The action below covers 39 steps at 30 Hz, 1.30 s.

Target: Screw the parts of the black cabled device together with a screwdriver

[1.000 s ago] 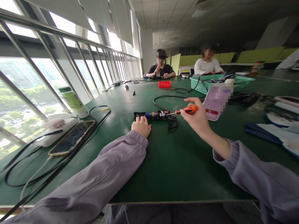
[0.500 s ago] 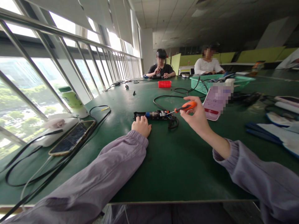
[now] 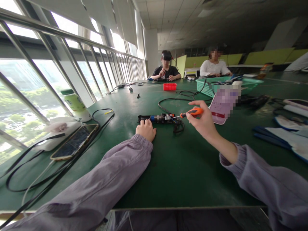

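A long black device with its insides exposed (image 3: 156, 119) lies flat on the table; a blue band and a silver part show along it. My left hand (image 3: 145, 130) holds it near its left end, fingers curled over the near edge. Between the fingertips of my right hand (image 3: 203, 120) is an orange and black screwdriver (image 3: 193, 111), held almost level. Its thin shaft points left, with the tip at the device's right end by a small whitish part. Whether the tip touches a screw is too small to tell. A black cable (image 3: 178, 128) curls beside that end.
A pink-screened phone (image 3: 220, 107) leans beside a green basket (image 3: 204, 88). Farther back is a red tray (image 3: 169, 87). A phone (image 3: 75, 142), cables and a green bottle (image 3: 75, 104) are on the left; gloves (image 3: 276, 136) lie right. Two people sit across the table.
My right hand has tipped the screwdriver slightly, so its handle sits a little lower and the shaft is nearer level. My left hand and the device have stayed in place.
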### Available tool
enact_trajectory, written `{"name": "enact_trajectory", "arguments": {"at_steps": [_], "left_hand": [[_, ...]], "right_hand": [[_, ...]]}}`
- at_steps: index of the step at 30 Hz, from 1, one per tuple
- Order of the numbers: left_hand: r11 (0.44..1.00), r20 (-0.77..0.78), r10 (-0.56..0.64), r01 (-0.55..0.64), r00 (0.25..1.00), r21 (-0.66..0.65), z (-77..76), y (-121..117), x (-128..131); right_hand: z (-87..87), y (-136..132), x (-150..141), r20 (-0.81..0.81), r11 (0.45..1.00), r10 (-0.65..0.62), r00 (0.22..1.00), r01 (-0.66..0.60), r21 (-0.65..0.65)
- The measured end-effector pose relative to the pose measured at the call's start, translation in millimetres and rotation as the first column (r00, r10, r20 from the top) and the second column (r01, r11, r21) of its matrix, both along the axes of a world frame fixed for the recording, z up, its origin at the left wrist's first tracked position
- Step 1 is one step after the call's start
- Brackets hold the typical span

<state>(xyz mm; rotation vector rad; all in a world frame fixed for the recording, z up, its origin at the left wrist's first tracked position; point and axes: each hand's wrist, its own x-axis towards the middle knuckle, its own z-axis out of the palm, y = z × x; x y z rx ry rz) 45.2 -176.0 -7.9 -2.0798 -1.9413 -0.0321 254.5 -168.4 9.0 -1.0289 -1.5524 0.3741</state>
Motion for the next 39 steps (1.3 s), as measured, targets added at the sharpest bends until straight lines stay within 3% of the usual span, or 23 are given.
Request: {"name": "enact_trajectory", "arguments": {"at_steps": [4,11,15,18,22,25,28,31,33,36,39], "left_hand": [[1.000,0.008,-0.005,0.005,1.000,0.012,-1.1,1,0],[0.999,0.003,-0.009,0.009,1.000,0.042,-2.0,1,-2],[0.976,0.060,-0.008,-0.005,0.998,0.216,4.2,10,-8],[0.936,0.111,-0.132,0.087,0.985,0.340,5.4,26,-18],[0.903,0.104,-0.340,0.294,0.935,0.314,-1.7,49,-33],[0.922,0.133,-0.351,0.317,0.927,0.224,-7.4,58,-38],[0.939,0.140,-0.324,0.301,0.936,0.165,-8.7,58,-37],[0.950,0.103,-0.289,0.272,0.952,0.154,-5.9,54,-35],[0.957,0.091,-0.267,0.252,0.960,0.142,-2.2,50,-33],[0.974,0.111,-0.210,0.198,0.971,0.112,5.7,45,-30],[0.982,0.148,-0.190,0.190,0.971,0.014,14.0,41,-26]], "right_hand": [[-0.3,2,0,-0.010,0.995,-0.047,0.999,0.047,0.093],[-1.4,-4,-1,0.113,0.999,-0.017,0.993,0.023,-0.046],[0.3,-8,-4,0.183,0.998,0.021,0.983,-0.011,-0.059],[2.3,-11,-5,0.225,0.998,0.037,0.974,-0.023,-0.061],[4.2,-14,-6,0.352,0.999,0.043,0.935,-0.032,-0.036],[2.7,-21,-13,0.559,0.997,0.077,0.825,-0.067,-0.039],[-1.9,-36,-29,0.771,0.985,0.109,0.628,-0.171,0.000],[-6.7,-54,-46,0.834,0.887,0.325,0.446,-0.449,-0.105],[-8.8,-65,-56,0.863,0.822,0.375,0.339,-0.552,-0.140],[-10.2,-73,-61,0.868,0.788,0.400,0.294,-0.594,-0.162],[-10.4,-70,-59,0.842,0.792,0.436,0.317,-0.580,-0.192]]}}
